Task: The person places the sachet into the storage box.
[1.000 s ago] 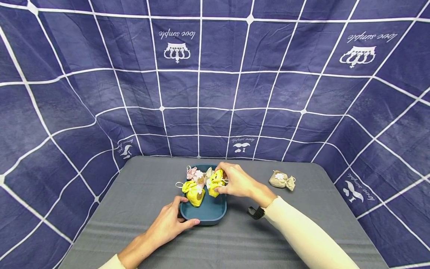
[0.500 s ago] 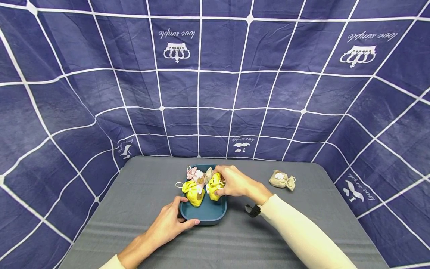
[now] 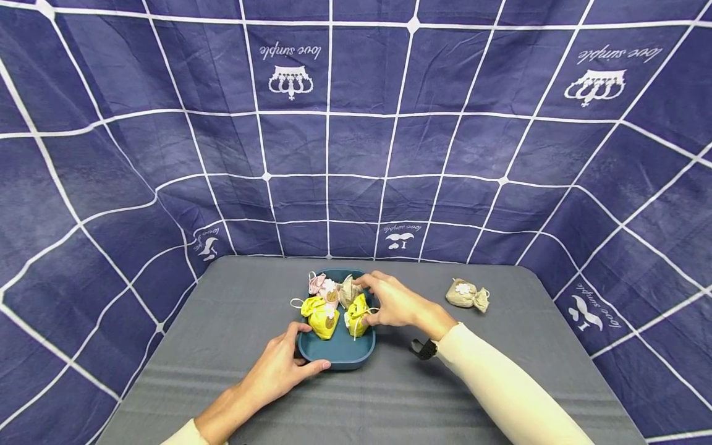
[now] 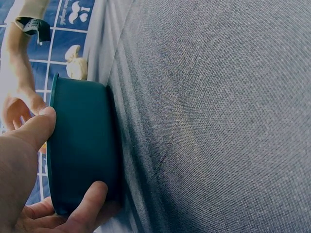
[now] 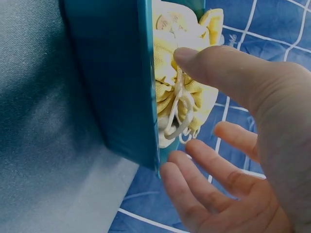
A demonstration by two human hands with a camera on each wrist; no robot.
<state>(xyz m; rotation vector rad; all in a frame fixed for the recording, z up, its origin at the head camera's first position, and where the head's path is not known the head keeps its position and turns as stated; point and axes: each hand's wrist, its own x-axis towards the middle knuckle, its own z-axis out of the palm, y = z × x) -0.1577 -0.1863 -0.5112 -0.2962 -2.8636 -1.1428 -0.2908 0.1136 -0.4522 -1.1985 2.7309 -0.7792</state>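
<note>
At the near edge of the grey table (image 3: 222,346), the near left corner of a teal tray (image 3: 339,358) is gripped by the left hand (image 3: 280,371), the thumb laid along the rim and the fingers curled under the wall, as is seen close up from the left wrist. Inside the tray, a yellow drawstring pouch (image 3: 319,315) is seen on the left and a second yellow pouch (image 3: 358,314) on the right. The second one is touched by the thumb of the right hand (image 3: 392,303), whose fingers are spread loosely and relaxed about the pouch and nothing is clasped. Behind these, a pink pouch (image 3: 321,285) and a beige pouch (image 3: 348,289) are packed at the tray's far end. Well apart to the right, a tan pouch with a white flower (image 3: 466,295) is lying on the table. Beyond it, a navy cloth with a white grid (image 3: 356,123) is hung as a backdrop.
</note>
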